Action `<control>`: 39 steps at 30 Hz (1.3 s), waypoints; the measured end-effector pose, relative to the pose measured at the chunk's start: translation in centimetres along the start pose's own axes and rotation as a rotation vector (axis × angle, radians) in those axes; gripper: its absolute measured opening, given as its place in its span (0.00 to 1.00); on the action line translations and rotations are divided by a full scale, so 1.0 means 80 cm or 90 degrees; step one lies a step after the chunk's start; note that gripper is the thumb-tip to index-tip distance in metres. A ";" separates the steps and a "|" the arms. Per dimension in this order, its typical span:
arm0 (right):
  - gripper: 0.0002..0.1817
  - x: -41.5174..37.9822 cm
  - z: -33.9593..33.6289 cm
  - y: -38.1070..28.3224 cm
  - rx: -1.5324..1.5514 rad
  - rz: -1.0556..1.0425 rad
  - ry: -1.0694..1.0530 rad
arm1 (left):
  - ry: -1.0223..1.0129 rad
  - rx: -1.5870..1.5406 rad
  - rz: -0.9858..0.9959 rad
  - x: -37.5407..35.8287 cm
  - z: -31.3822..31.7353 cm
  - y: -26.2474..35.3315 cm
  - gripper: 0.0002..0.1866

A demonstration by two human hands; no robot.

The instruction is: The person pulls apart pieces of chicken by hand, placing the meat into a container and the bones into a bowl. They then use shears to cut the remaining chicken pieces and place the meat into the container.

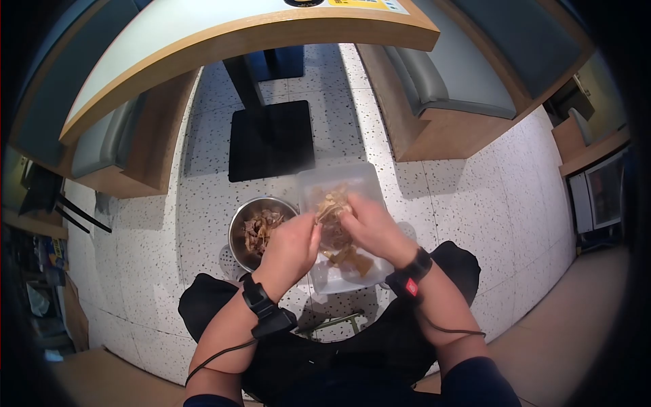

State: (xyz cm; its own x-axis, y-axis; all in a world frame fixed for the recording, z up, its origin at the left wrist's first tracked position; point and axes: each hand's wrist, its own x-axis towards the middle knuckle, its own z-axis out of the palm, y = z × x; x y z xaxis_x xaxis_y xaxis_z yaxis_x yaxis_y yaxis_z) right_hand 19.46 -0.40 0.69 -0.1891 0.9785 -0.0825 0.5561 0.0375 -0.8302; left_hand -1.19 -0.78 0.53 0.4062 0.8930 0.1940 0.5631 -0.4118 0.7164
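Left hand (293, 241) and right hand (369, 226) curled in, pinching tan stringy food (332, 202) over a rectangular translucent plastic tub (369, 178); red wrist label (411, 287) unreadable tbh.

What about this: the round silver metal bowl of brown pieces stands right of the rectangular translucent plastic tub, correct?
Wrong side: the head view shows the round silver metal bowl of brown pieces left of the rectangular translucent plastic tub.

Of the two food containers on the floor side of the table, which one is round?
The shiny metal bowl at left: its rim is circular, whereas the translucent plastic tub beside it is rectangular.
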 end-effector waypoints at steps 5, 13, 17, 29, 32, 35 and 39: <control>0.16 -0.003 -0.001 -0.006 0.046 -0.010 0.036 | 0.017 0.121 0.102 -0.003 0.016 -0.012 0.07; 0.15 -0.007 0.003 -0.011 -0.051 -0.061 0.097 | -0.119 -0.391 -0.307 0.004 0.007 0.025 0.13; 0.15 -0.005 0.007 -0.001 -0.132 -0.099 0.126 | -0.139 -0.384 -0.323 0.005 0.007 0.025 0.13; 0.13 -0.002 0.009 0.007 -0.285 -0.099 0.054 | -0.093 -0.145 -0.180 0.009 -0.011 0.016 0.11; 0.14 -0.002 0.004 0.008 -0.281 -0.103 -0.002 | -0.124 -0.103 -0.153 0.009 -0.014 0.005 0.11; 0.14 0.000 -0.001 0.007 -0.251 -0.112 -0.060 | -0.139 -0.042 -0.087 0.007 -0.020 -0.004 0.13; 0.18 -0.003 0.001 0.006 -0.117 -0.007 -0.079 | -0.105 -0.129 -0.123 0.007 -0.020 -0.004 0.13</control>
State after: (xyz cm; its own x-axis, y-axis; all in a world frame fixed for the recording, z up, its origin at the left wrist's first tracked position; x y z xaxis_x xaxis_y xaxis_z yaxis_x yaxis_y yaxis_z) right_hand 19.74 -0.59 0.27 -0.2870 0.9460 -0.1509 0.6899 0.0948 -0.7177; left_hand -2.34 0.12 1.49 0.4269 0.9024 -0.0581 0.4931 -0.1785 0.8515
